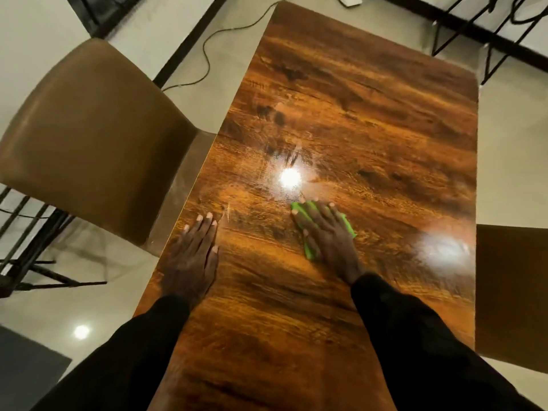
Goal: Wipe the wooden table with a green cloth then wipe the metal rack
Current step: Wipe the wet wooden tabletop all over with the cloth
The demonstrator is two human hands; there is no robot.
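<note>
The glossy wooden table [370, 120] runs away from me down the middle of the view. My right hand [329, 232] lies flat on a folded green cloth [308, 250], pressing it onto the tabletop near the centre. Most of the cloth is hidden under the fingers; green edges show at the left and right. My left hand [194, 253] rests palm down, fingers apart, on the table near its left edge and holds nothing. Black metal rack bars [486, 34] stand at the far right, beyond the table's end.
A brown padded chair [89, 132] stands tight against the table's left side. Another brown chair seat [510, 292] sits at the right edge. A cable [207, 63] trails on the pale floor at the far left. Black metal bars [26, 247] are low left.
</note>
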